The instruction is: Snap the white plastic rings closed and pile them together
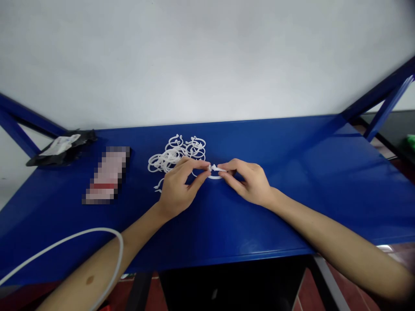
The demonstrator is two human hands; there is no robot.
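Between my two hands is a white plastic curtain ring (214,177), its clasp ends facing each other above the table. The thumb and fingers of my left hand (178,186) pinch one end of it. My right hand (252,181) grips the other end, also between thumb and fingertips. Just beyond my left hand lies a loose pile of similar white rings (167,159), partly hidden by that hand. Another white ring (157,187) shows in part beside my left wrist.
A blue table (285,151) stands against a pale wall, with blue frame bars at both sides. At left lie a black plastic package (84,136) with a white label and a blurred-out rectangular item (108,172). A white cable (81,233) loops across my left forearm.
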